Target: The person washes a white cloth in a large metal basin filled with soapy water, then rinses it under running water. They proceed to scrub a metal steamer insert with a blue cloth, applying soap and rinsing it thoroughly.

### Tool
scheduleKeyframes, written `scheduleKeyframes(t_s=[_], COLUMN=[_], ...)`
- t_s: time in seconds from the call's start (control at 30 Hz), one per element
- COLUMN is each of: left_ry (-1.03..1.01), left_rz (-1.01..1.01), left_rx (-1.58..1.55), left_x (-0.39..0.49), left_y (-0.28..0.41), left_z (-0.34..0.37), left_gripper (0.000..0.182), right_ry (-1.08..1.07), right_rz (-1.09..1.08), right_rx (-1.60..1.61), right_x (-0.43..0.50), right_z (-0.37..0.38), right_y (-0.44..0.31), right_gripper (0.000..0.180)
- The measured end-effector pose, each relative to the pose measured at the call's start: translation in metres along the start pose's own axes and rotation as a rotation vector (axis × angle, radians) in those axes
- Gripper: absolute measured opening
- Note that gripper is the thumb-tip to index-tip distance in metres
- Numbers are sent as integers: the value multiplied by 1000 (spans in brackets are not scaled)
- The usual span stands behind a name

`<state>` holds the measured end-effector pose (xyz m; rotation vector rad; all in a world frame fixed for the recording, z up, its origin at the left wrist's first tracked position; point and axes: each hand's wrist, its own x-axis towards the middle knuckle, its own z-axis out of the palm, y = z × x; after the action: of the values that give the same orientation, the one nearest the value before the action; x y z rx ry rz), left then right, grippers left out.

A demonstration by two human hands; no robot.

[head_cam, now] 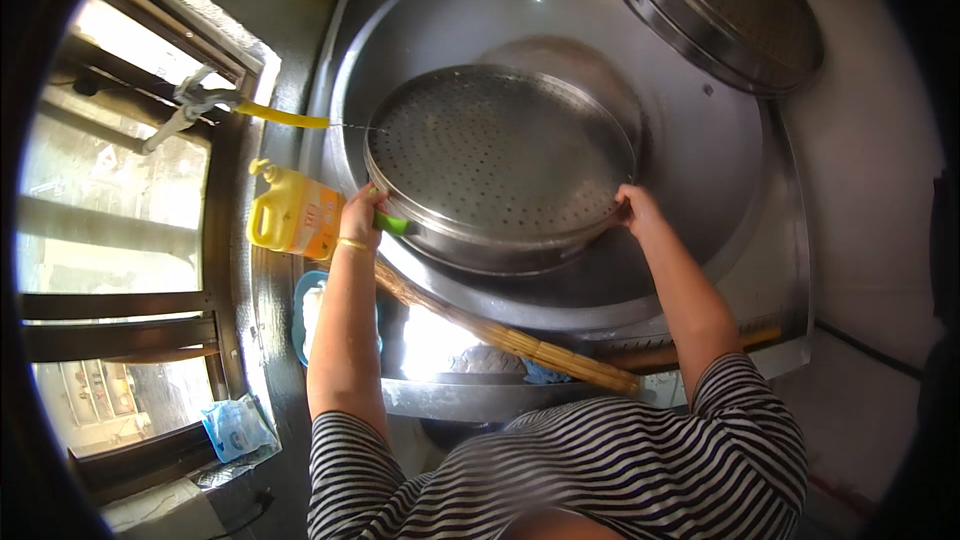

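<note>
A large round metal steamer tray (495, 150) with a perforated base lies tilted over a wide metal wok (697, 187). My left hand (365, 211) grips its rim at the left, beside a green handle (393, 223). At the right, my right hand (637, 208) holds the rim with the fingers hidden beneath it. A thin stream of water runs from a yellow hose (289, 116) toward the tray's left edge.
Stacked steamer trays (727, 15) with green handles rest at the wok's upper right. A yellow pump jug (296, 214) stands left, near a blue basin (301, 315). A bamboo brush (540, 349) lies along the front ledge. The hose hangs from a wall tap (199, 97).
</note>
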<state>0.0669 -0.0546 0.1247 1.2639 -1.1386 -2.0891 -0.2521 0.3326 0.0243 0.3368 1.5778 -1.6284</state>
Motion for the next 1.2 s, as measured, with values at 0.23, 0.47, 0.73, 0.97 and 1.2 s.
scheduleKeyframes(t_s=[0.23, 0.47, 0.73, 0.97, 1.2], left_ry=[-77, -71, -37, 80, 104], left_rz=[-116, -202, -138, 26, 474], left_rx=[54, -9, 19, 295, 477], left_x=[50, 53, 39, 7, -17], left_y=[-38, -57, -64, -65, -88], left_z=[-23, -22, -21, -7, -26], left_gripper=[7, 25, 15, 48, 39], right_ry=[134, -410, -426, -527, -531], right_rz=[74, -126, -249, -386, -73], right_rx=[-332, -664, -1398, -1503, -127], right_x=[-9, -169, -256, -243, -263], right_z=[-5, -1, 6, 15, 12], right_y=[11, 14, 96, 110, 37], right_gripper=[55, 12, 42, 25, 14])
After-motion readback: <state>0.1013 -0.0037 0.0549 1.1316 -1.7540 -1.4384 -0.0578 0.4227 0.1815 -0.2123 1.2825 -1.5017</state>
